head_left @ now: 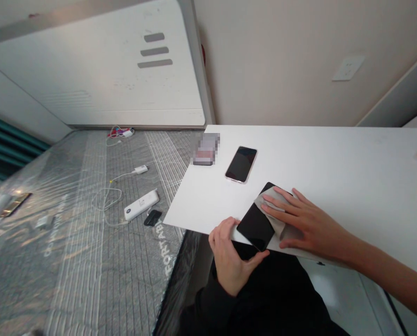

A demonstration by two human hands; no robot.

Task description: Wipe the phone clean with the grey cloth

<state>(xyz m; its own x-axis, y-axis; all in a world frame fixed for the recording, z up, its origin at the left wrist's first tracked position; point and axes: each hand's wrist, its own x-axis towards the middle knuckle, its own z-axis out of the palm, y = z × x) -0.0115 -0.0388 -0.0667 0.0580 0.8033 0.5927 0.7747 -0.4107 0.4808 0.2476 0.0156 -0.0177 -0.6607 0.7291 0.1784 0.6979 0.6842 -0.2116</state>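
To the left of the white table (351,177), a power bank (141,205) is laid on the bed (121,275). On the table's far left corner, a blurred-out item (206,149) is seen, with a phone (241,164) placed to its right. At the table's near edge, the end of a black device (255,227) is gripped by the left hand (231,256). Over the table, a grey cloth (276,214) is pressed onto the device by the right hand (301,219), laid flat, its fingers spread.
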